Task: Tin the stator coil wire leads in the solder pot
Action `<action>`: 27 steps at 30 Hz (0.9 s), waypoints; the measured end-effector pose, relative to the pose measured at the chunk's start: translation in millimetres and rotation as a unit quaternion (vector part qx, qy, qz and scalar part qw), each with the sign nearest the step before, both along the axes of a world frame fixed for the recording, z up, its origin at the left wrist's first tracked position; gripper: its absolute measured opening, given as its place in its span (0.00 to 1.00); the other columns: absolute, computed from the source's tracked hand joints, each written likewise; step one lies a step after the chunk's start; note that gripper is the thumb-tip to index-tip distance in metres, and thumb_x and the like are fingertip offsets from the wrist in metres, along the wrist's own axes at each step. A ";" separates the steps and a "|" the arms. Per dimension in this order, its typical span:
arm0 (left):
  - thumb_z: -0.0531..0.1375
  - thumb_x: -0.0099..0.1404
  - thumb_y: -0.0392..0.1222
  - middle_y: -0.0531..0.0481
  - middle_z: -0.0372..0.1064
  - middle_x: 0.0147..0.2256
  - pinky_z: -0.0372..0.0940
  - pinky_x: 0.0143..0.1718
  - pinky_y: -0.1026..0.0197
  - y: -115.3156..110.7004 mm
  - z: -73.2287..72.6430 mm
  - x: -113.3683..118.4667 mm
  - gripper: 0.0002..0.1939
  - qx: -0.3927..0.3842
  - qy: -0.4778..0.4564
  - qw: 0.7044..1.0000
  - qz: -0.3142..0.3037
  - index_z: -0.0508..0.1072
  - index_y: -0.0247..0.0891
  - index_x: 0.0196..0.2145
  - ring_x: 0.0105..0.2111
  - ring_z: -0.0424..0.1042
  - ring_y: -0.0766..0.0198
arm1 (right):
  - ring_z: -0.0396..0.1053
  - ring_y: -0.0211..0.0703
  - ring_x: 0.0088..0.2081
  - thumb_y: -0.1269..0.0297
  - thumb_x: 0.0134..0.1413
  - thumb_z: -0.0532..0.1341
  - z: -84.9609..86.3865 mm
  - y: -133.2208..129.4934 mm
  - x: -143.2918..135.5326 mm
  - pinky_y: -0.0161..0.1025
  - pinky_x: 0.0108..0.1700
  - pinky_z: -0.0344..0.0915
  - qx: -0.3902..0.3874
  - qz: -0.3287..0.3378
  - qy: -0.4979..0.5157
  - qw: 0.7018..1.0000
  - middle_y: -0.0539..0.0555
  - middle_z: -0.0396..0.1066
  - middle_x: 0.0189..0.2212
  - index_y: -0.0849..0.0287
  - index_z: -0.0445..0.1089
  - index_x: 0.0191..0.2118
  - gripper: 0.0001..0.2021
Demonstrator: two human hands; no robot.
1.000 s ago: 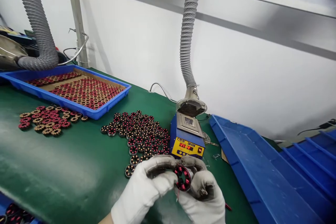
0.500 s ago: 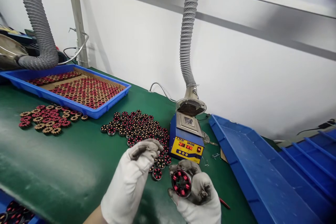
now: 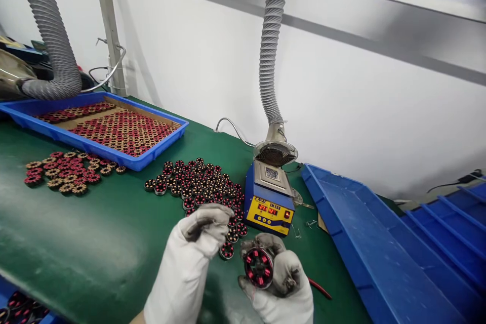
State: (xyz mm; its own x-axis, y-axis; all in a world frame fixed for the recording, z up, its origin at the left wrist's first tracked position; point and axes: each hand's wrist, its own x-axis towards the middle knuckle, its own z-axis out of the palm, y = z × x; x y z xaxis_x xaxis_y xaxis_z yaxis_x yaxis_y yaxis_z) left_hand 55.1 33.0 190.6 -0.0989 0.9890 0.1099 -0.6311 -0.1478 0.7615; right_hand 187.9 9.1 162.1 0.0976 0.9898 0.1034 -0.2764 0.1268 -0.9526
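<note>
My right hand [image 3: 279, 281], in a white glove stained dark at the fingers, grips a round motor stator [image 3: 258, 268] wound with red coils. The stator's open face is turned up to the camera. My left hand [image 3: 205, 233], in a similar glove, hovers left of it with fingertips pinched together. Whatever those fingers hold, if anything, is hidden. Behind my left hand spreads a pile of stators [image 3: 201, 182] with red and copper coils in dark rings. One loose stator [image 3: 227, 250] lies between my hands at the pile's near end.
Behind my right hand stands a solder pot [image 3: 269, 215] with a lit display, under an extraction hose [image 3: 271, 55]. Blue trays [image 3: 341, 228] line the right. At left are a blue tray [image 3: 140, 162] of wound cores and a loose core heap [image 3: 68, 172]. A red stick-like thing [image 3: 321, 288] lies beside my right hand.
My right hand and its stator have shifted slightly left. My left hand is a little lower, still pinched. The solder pot's display digits differ.
</note>
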 end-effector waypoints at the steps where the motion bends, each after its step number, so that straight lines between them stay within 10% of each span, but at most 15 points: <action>1: 0.62 0.51 0.34 0.52 0.71 0.35 0.63 0.34 0.71 0.0 1.6 -1.2 0.09 -0.010 0.019 0.999 -0.029 0.74 0.42 0.32 0.32 0.68 0.67 | 0.70 0.46 0.38 0.73 0.29 0.70 -2.2 -0.4 0.5 0.39 0.30 0.68 0.012 -0.023 -0.020 0.999 0.47 0.71 0.37 0.50 0.61 0.21 0.17; 5: 0.61 0.49 0.32 0.47 0.70 0.36 0.64 0.36 0.67 1.6 5.2 4.3 0.11 -0.026 0.101 0.975 -0.195 0.75 0.38 0.32 0.37 0.69 0.60 | 0.69 0.47 0.40 0.67 0.38 0.67 -5.4 1.8 -5.1 0.44 0.38 0.69 0.011 -0.009 -0.014 1.000 0.50 0.71 0.37 0.47 0.64 0.27 0.11; 14: 0.58 0.57 0.36 0.49 0.68 0.39 0.62 0.37 0.68 0.0 -8.9 -13.4 0.03 0.015 0.057 0.998 0.021 0.72 0.39 0.31 0.42 0.66 0.61 | 0.70 0.43 0.32 0.78 0.37 0.66 5.6 -1.2 -13.0 0.40 0.30 0.69 0.063 -0.013 -0.065 0.996 0.49 0.71 0.35 0.44 0.67 0.32 0.18; 17: 0.57 0.58 0.33 0.49 0.66 0.41 0.61 0.36 0.70 -5.2 -16.5 -27.7 0.05 0.034 0.143 0.989 0.007 0.72 0.39 0.31 0.42 0.65 0.62 | 0.70 0.43 0.32 0.78 0.38 0.65 7.0 -2.5 -12.2 0.40 0.31 0.69 0.052 -0.007 -0.069 0.996 0.50 0.71 0.36 0.42 0.67 0.36 0.21; 23: 0.51 0.60 0.28 0.54 0.65 0.39 0.60 0.41 0.66 -25.2 -36.9 -40.5 0.22 0.153 0.436 0.886 -0.051 0.65 0.52 0.47 0.38 0.65 0.65 | 0.71 0.41 0.38 0.79 0.33 0.68 -1.1 3.9 -18.5 0.35 0.37 0.69 0.116 -0.025 -0.075 0.990 0.48 0.71 0.38 0.52 0.64 0.21 0.15; 27: 0.52 0.52 0.26 0.53 0.66 0.37 0.59 0.40 0.62 -27.3 -50.7 -47.4 0.26 0.171 0.513 0.841 0.026 0.64 0.48 0.48 0.36 0.64 0.63 | 0.72 0.42 0.34 0.66 0.30 0.72 -10.8 9.7 -32.5 0.33 0.34 0.70 -0.010 0.026 -0.012 1.000 0.51 0.72 0.39 0.55 0.67 0.22 0.12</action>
State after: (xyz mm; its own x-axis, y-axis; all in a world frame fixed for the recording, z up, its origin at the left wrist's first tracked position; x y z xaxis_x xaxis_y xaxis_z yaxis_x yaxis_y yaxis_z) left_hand 7.7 5.7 139.9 0.1794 0.8796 0.4405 0.3454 -0.4756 0.8090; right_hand 155.4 18.8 151.3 0.0439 0.9954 0.0852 -0.2595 0.0937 -0.9612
